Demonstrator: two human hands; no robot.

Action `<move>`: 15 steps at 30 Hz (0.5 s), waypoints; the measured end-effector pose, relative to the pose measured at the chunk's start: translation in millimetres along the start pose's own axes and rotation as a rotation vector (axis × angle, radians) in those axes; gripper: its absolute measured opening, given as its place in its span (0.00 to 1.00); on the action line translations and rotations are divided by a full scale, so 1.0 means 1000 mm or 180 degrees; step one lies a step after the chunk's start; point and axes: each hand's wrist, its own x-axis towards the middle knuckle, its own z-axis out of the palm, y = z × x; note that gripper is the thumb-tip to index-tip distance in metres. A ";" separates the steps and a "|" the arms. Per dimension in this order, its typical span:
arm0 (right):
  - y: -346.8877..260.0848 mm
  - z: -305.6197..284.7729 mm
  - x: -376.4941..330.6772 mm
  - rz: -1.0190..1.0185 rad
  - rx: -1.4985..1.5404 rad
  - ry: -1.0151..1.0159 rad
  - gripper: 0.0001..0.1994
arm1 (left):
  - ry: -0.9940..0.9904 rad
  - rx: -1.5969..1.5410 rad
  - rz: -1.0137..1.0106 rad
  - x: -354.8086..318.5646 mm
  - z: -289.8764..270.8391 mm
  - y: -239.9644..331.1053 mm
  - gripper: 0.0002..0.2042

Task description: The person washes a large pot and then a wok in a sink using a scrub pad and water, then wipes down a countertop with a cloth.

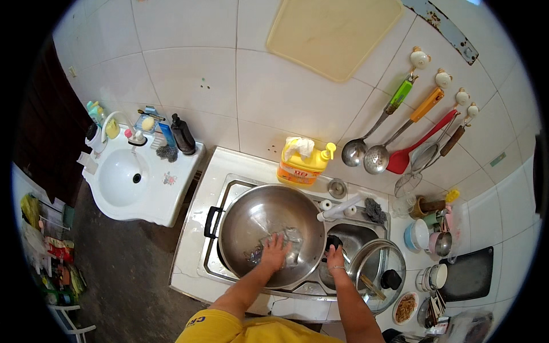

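Even, bright daylight fills the scene; soft glare sheens the steel wok [271, 228] under the left hand [274, 251]. Faint shadows fall below both hands. Fisheye bending curves the wall tiles [194, 74] far above them; black vignette rings the edges

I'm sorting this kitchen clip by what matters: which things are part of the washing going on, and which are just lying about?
In use:
- wok in the sink
- scrubbing cloth under the left hand
- wok's black handle, gripped by the right hand

Lying about:
- yellow detergent bottle
- hanging ladles
- glass lid
- white washbasin
- cutting board
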 end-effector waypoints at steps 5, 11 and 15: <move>0.017 -0.002 0.003 -0.0283 -0.0526 0.0073 0.29 | -0.1130 -0.0775 0.0238 -0.009 -0.025 0.026 0.19; -0.004 0.005 0.000 0.0117 -0.0031 0.0012 0.23 | -0.2044 -0.0271 0.0582 -0.038 -0.003 -0.029 0.17; -0.001 0.007 0.000 -0.0142 0.0163 0.0055 0.22 | -0.2271 0.0117 0.0379 -0.064 -0.030 -0.065 0.19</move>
